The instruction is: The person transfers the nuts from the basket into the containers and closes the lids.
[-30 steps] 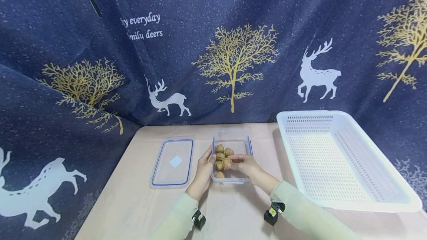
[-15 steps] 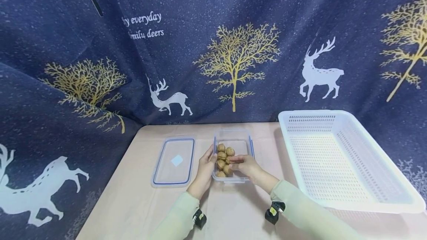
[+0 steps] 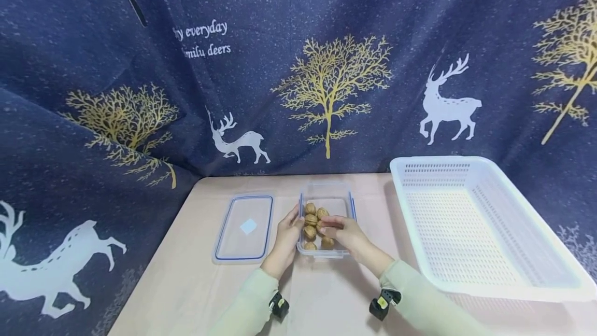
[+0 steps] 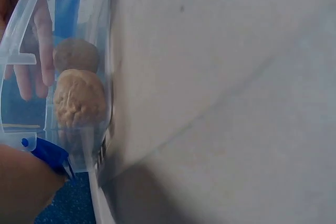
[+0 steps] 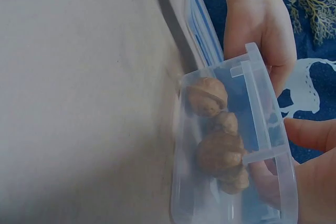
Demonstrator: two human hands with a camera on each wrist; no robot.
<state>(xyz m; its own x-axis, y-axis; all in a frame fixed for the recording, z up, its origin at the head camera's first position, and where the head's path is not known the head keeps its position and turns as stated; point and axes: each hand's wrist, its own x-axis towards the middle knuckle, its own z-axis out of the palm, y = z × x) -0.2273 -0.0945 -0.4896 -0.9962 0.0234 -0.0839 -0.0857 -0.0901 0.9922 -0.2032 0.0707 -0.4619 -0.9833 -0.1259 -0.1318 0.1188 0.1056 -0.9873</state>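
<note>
A clear plastic food container [image 3: 326,254] with several walnuts [image 3: 310,232] in its left half stands on the table. My left hand [image 3: 286,235] grips its left wall, thumb at the rim and fingers along the outside. My right hand [image 3: 347,232] reaches in over the right side, with thumb and fingertips around a walnut [image 3: 320,226] in the middle. Another walnut [image 3: 327,243] lies near the front wall, below the right thumb. Through the wall in the right wrist view, a large walnut [image 5: 220,153] shows right beside the fingertips. Part of the pinched walnut is hidden by the fingers.
The container's lid [image 3: 243,228], with a blue seal and a pale square label, lies to the left. A large white perforated basket [image 3: 466,237] stands at the right. A dark blue printed cloth [image 3: 298,92] hangs behind the table [image 3: 308,305].
The walnut that my right fingers held up a second ago now lies lower, near the front wall. The right fingertips are now around another walnut. My left hand keeps its grip.
</note>
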